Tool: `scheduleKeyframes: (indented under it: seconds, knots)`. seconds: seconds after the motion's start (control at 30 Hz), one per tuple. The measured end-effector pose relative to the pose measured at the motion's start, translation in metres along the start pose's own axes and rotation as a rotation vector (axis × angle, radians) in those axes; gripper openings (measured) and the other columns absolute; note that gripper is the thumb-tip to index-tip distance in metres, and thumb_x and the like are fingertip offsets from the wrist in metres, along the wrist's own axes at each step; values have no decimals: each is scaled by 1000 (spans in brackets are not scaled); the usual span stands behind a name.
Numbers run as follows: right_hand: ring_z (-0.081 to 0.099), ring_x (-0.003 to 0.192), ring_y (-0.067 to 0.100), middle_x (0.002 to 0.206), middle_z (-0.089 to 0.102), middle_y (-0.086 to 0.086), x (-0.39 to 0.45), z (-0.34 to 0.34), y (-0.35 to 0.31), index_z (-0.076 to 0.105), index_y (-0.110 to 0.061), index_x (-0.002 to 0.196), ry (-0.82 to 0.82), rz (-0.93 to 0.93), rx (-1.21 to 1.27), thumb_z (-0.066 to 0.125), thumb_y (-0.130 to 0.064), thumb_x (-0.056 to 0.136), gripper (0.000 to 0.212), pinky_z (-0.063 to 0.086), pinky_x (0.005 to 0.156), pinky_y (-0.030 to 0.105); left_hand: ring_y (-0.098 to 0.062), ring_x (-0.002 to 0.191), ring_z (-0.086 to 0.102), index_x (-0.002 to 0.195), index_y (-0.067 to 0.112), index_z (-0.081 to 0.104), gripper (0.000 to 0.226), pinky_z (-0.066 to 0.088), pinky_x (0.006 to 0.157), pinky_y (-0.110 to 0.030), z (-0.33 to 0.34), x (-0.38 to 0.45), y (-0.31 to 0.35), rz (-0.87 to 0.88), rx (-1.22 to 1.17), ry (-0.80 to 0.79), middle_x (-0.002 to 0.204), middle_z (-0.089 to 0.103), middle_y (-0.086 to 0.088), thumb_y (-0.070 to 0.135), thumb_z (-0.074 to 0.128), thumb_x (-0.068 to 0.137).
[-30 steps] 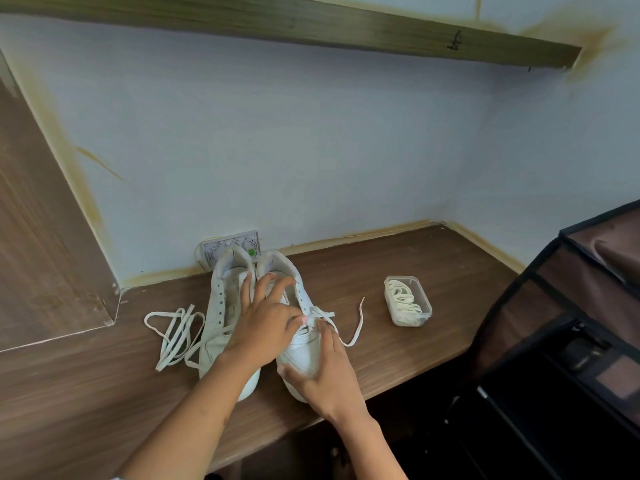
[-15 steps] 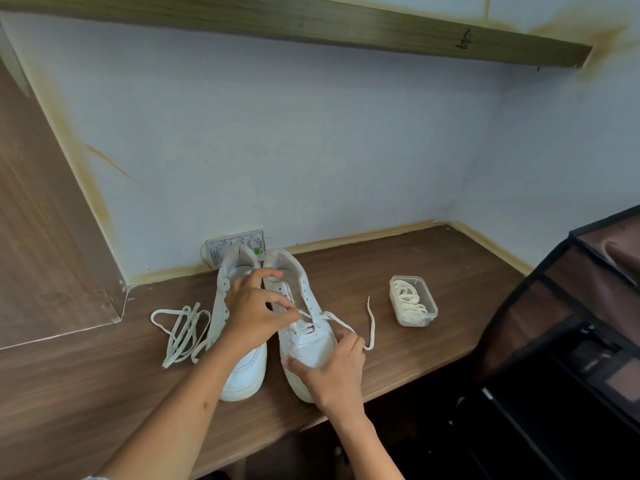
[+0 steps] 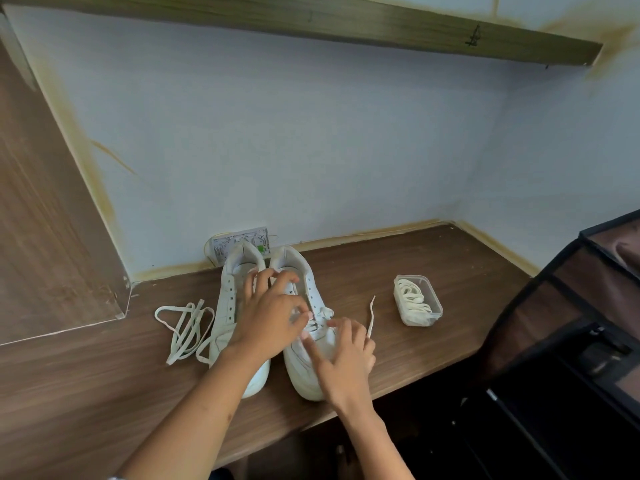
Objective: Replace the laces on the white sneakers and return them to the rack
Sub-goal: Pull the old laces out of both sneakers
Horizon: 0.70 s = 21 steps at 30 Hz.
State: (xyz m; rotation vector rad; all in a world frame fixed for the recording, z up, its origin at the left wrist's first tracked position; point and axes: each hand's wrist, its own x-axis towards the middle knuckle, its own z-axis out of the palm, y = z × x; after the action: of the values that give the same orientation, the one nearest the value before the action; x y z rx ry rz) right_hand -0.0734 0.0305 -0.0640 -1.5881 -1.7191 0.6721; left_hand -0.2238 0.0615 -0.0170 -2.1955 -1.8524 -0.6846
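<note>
White sneakers (image 3: 239, 296) sit side by side on your wooden counter (image 3: 415, 271). Your left hand (image 3: 270, 320) pinches the lace (image 3: 323, 311) at the right sneaker's eyelets; your right hand (image 3: 346, 358) rests, fingers loose, on its toe.

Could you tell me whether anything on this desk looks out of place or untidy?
A loose lace lies tangled on the desk beside the left sneaker, which has empty eyelets. Another lace end trails off the right sneaker.

Two sneakers (image 3: 277, 317) side by side on desk (image 3: 433, 271), heels toward wall socket (image 3: 239, 242); loose lace (image 3: 183, 327) left of them, tub (image 3: 417, 301) of laces right.
</note>
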Motion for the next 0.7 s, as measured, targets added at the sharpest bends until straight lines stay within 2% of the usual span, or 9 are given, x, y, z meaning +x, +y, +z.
scheduleKeyframes:
  seconds: [0.07, 0.17, 0.23, 0.33, 0.37, 0.43, 0.53, 0.63, 0.7]
  knots:
    - [27, 114, 8, 128, 45, -17, 5, -9, 1, 51, -34, 121, -42, 25, 39, 46, -67, 88, 47, 17, 95, 26, -23, 120, 33, 74, 39, 75, 8, 9, 108, -45, 3, 0, 0, 7, 42, -51, 122, 57, 12, 46, 74, 76]
    - [30, 119, 11, 126, 50, -17, 11, -16, 5, 55, -30, 127, -64, 71, 118, 53, -54, 93, 42, 21, 99, 28, -28, 122, 38, 72, 37, 76, 9, 8, 109, -50, 6, 1, 2, 10, 78, -117, 127, 56, 8, 44, 74, 78]
    - [29, 119, 15, 132, 43, -10, 14, -17, 7, 49, -25, 135, -27, 127, 145, 57, -45, 94, 46, 23, 103, 31, -28, 130, 31, 78, 35, 77, 14, -1, 112, -48, 5, 2, 6, -17, 54, -140, 136, 48, 9, 41, 67, 85]
    - [23, 127, 25, 155, 16, 1, 12, -17, 10, 32, -22, 148, 63, 167, 19, 58, -43, 93, 65, 22, 108, 38, -23, 137, 19, 88, 32, 76, 21, -9, 112, -43, 5, 3, 11, -65, 19, -127, 143, 37, 15, 41, 58, 91]
    - [22, 127, 25, 156, 10, 2, 8, -16, 9, 31, -22, 148, 85, 134, -17, 58, -44, 92, 66, 23, 108, 38, -21, 136, 17, 90, 32, 76, 21, -8, 111, -41, 5, 3, 11, -87, -3, -128, 144, 35, 17, 41, 57, 91]
    - [22, 123, 17, 150, 14, 1, 0, -12, 8, 36, -23, 144, 71, -4, -4, 60, -45, 91, 61, 24, 105, 32, -19, 134, 14, 92, 34, 75, 21, -4, 111, -39, 5, 2, 12, -130, -61, -153, 145, 32, 20, 41, 55, 92]
    - [26, 128, 13, 138, 27, -5, -11, 0, 4, 34, -22, 145, -69, -152, -30, 56, -57, 89, 69, 26, 110, 28, -19, 132, 17, 89, 34, 75, 20, 1, 109, -36, 4, 2, 9, -155, -92, -151, 144, 33, 21, 41, 57, 91]
    - [15, 139, 15, 149, 15, 0, -14, 11, 5, 14, -17, 154, -124, -168, -112, 31, -81, 80, 100, 19, 117, 28, -20, 130, 25, 77, 35, 75, 11, 9, 106, -35, -5, 5, 2, -239, -186, -54, 138, 42, 20, 41, 67, 83]
    - [10, 144, 15, 153, 10, 0, -13, 13, 6, 7, -16, 155, -136, -134, -76, 23, -85, 73, 108, 17, 119, 28, -20, 126, 31, 70, 38, 74, 6, 17, 103, -33, -18, 8, -6, -359, -263, 5, 132, 48, 21, 42, 74, 75]
